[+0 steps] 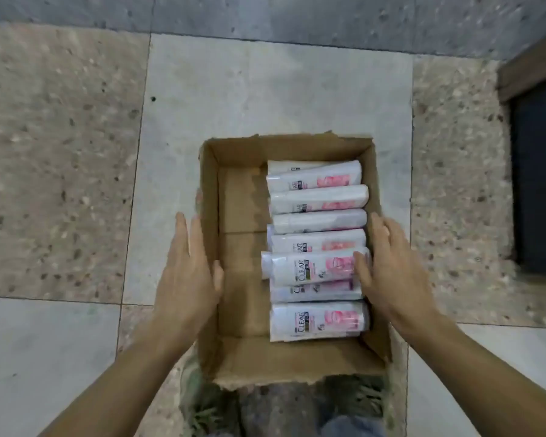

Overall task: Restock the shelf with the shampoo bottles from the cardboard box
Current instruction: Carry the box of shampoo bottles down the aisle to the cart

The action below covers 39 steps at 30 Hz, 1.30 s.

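An open cardboard box (pixel 238 201) sits on the tiled floor below me. Several white shampoo bottles (pixel 317 197) with pink labels lie on their sides in a row along its right half, and the left half is bare cardboard. My left hand (pixel 183 272) clasps the box's left wall, fingers outside and thumb inside. Over the right wall, my right hand (pixel 394 269) has its fingers outside and its thumb inside, against the end of one bottle (pixel 312 268). No shelf is clearly in view.
Grey and speckled floor tiles (pixel 265 89) surround the box. A dark unit with a brown wooden edge (pixel 536 67) stands at the far right. My patterned trousers (pixel 297 408) show at the bottom, just behind the box's near wall.
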Tool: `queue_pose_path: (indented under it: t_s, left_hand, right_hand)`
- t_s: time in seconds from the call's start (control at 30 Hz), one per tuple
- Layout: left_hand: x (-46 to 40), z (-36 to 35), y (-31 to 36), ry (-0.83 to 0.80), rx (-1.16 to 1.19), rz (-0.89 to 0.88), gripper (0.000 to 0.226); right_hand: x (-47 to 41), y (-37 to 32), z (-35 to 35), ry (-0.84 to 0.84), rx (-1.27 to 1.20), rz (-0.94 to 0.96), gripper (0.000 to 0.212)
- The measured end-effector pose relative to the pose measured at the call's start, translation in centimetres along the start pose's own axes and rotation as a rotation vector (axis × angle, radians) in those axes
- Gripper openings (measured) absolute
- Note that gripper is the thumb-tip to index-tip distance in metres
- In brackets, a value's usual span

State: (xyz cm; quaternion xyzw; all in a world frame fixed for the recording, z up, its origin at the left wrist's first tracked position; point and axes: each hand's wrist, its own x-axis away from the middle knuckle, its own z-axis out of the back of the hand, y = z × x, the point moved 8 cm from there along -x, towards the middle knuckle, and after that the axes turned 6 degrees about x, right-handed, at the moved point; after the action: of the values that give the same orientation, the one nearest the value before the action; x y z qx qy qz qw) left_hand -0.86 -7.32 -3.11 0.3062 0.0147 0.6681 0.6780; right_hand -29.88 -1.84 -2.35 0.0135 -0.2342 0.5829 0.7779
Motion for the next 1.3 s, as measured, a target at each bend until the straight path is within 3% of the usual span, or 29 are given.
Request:
queue_pose_path:
  t_s: [0.13, 0.27, 0.37, 0.47, 0.6, 0.77, 1.3]
  left_hand:
    - [0.1, -3.2, -3.0, 0.008, 0.209, 0.18, 0.073]
    - [0.1, -3.2, -3.4, 0.074, 0.184, 0.152, 0.076]
    - [0.1, -3.3, -2.7, 0.039, 0.091, 0.074, 0.08]
    - [-0.1, -3.3, -2.6, 0.062, 0.069, 0.074, 0.08]
    - [-0.2, -3.3, -2.8, 0.068, 0.069, 0.124, 0.083]
    - [-0.2, -3.2, -3.3, 0.076, 0.093, 0.174, 0.089]
    - [-1.0, -1.0, -1.8, 0.117, 0.176, 0.089, 0.089]
  right_hand:
    - [-0.6, 2.0, -1.7, 0.105, -0.133, -0.12, 0.062]
    - [-0.6, 2.1, -2.7, 0.033, -0.309, -0.106, 0.048]
    - [-0.9, 2.4, -3.1, -0.01, -0.221, -0.111, 0.052]
    - [-0.9, 2.1, -3.4, -0.049, -0.14, -0.142, 0.037]
    - [-1.0, 3.0, -3.9, -0.03, -0.137, -0.124, 0.063]
    - [-1.4, 3.3, -3.7, -0.021, -0.125, -0.124, 0.07]
    - [-0.7, 3.6, -3.0, -0.006, -0.168, -0.129, 0.077]
